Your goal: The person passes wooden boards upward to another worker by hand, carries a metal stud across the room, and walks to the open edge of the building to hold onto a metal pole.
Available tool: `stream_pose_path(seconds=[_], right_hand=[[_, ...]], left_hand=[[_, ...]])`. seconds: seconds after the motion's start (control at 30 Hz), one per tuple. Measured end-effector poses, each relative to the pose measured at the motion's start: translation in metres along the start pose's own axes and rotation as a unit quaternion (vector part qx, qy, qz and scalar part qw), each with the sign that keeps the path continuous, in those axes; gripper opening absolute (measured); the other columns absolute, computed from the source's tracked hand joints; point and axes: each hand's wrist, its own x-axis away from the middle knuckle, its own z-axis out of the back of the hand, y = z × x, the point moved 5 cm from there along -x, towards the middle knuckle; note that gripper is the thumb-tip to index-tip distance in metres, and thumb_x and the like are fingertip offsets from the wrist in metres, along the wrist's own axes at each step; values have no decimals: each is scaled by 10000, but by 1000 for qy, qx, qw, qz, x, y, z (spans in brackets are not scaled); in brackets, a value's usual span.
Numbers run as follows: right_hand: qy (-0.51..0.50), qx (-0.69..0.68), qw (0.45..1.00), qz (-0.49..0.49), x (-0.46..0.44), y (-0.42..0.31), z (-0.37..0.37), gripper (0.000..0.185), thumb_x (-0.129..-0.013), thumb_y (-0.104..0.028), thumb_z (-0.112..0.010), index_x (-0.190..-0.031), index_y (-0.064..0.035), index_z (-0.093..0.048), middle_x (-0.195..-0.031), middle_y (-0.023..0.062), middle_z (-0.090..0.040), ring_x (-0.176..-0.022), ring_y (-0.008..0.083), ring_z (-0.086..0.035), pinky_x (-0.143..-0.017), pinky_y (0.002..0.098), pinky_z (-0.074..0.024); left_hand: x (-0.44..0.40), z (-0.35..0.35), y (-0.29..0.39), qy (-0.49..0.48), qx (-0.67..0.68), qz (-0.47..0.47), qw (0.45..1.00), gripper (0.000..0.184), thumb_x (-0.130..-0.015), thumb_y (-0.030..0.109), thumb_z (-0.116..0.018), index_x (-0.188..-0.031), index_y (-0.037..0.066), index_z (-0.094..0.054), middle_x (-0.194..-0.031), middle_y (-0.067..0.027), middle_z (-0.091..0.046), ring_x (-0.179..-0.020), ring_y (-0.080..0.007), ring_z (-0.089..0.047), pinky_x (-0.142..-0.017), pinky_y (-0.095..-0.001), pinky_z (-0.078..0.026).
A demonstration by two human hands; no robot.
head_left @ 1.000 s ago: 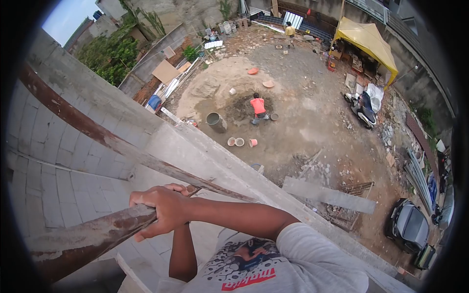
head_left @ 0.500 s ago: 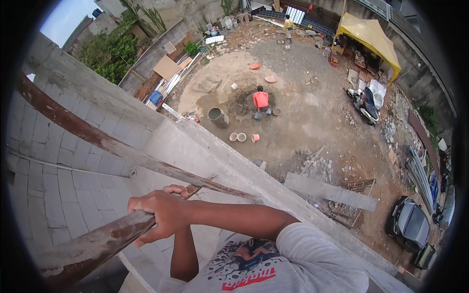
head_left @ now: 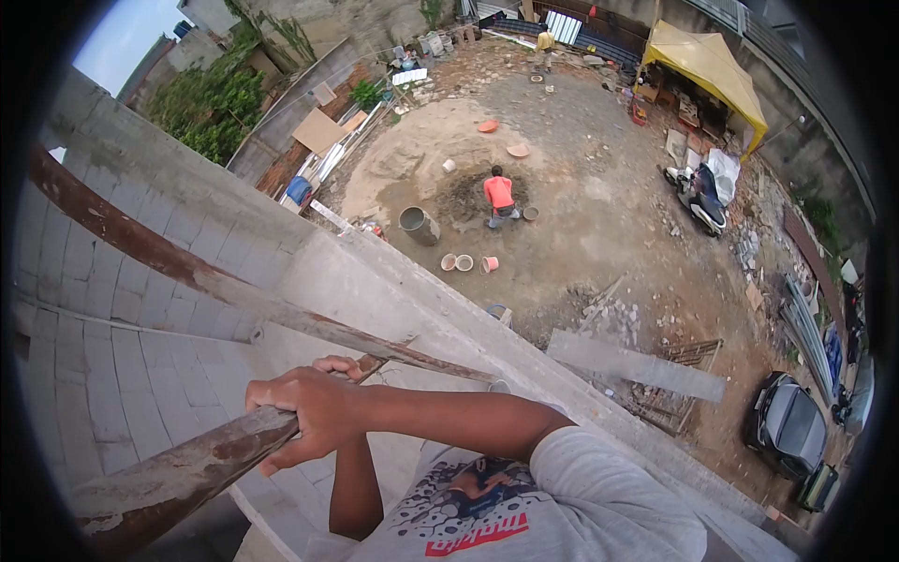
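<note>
My right hand [head_left: 304, 412] is closed round a rusty, mortar-smeared bar [head_left: 187, 468] that comes in from the lower left. Behind it, mostly hidden by the right wrist, my left hand [head_left: 335, 365] shows only a few fingers, curled on the far end of the same bar. Just above both hands, a second long rusty bar [head_left: 225, 286] crosses from the upper left down to a concrete ledge [head_left: 412, 290]. Grey block wall [head_left: 103, 365] lies beyond the bars on the left.
Far below, a person in a red top [head_left: 499, 194] bends at a dark mix pile, near a drum [head_left: 419, 226] and buckets [head_left: 464, 263]. Another person [head_left: 544, 42] stands farther off. A yellow canopy [head_left: 702, 66], motorbike [head_left: 700, 199] and car [head_left: 788, 426] are at right.
The view has shifted slightly. Both hands keep their hold on the bar. The distant person in yellow has moved a little left, and the person in red has shifted posture.
</note>
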Motion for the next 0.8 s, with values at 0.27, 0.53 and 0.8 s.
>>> stream_pose_path(seconds=[0.27,0.53,0.8], right_hand=[[22,2,1000,22,1,1,-1,612,-706,-526,-756,-951,-13,-529,-637,122,-578,-599,310,-601,-588,368,-431],[18,15,999,21,1,5,-3,596,-707,-510,-764,-954,-23,-524,-618,101,-562,-566,287,-588,-566,348,-420],[20,21,999,19,1,5,-4,604,-706,-509,-767,-959,-19,-522,-620,106,-559,-561,275,-584,-566,343,-421]], left_hand=[[-1,3,-3,-6,45,13,999,537,-841,481,-599,-940,-41,-525,-767,-181,-579,-724,-272,-573,-741,-407,-461],[1,11,-9,-1,33,3,999,463,-855,413,-598,-958,-30,-508,-762,-169,-571,-710,-266,-566,-724,-397,-463],[4,34,-25,23,24,-22,999,485,-862,446,-577,-950,-26,-512,-755,-168,-570,-709,-264,-571,-714,-394,-469]])
